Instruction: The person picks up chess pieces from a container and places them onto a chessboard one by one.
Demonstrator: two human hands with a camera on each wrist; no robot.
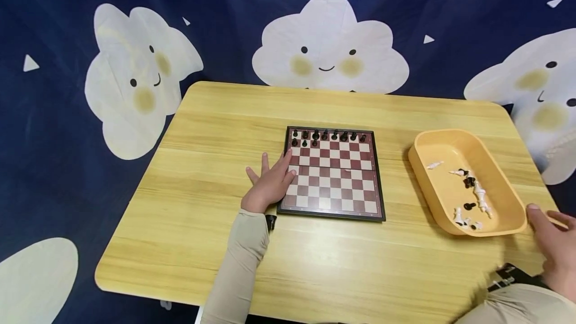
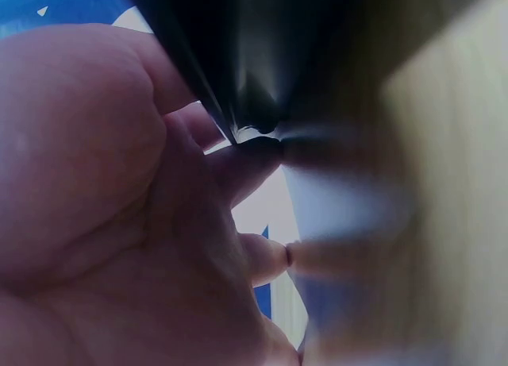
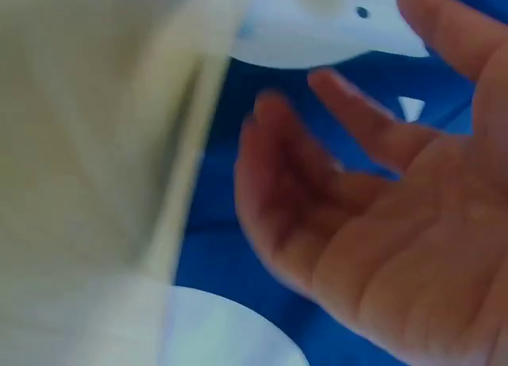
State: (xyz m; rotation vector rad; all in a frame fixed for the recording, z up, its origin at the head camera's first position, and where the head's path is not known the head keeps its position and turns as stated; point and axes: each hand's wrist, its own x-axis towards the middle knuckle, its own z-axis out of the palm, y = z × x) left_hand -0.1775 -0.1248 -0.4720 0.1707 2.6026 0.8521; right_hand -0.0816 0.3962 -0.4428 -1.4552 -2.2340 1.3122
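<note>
A chessboard [image 1: 333,189] with red and white squares lies flat on the table. Black chess pieces [image 1: 325,135] fill its far row, and 3 more stand in front of them at the left. My left hand [image 1: 269,184] lies at the board's left edge, fingers spread; the left wrist view shows its palm [image 2: 103,199] beside the dark board edge. To the right sits an orange-yellow bin [image 1: 425,196] holding loose white and black chess pieces [image 1: 480,195]. My right hand [image 1: 558,241] is by the bin's near right corner, fingers loosely bent and holding nothing; contact with the rim is unclear.
The wooden-topped table [image 1: 193,214] has rounded corners. Behind it hangs a dark blue curtain [image 1: 225,39] with smiling clouds. In the right wrist view, a pale blurred surface [image 3: 79,183] takes up the left side.
</note>
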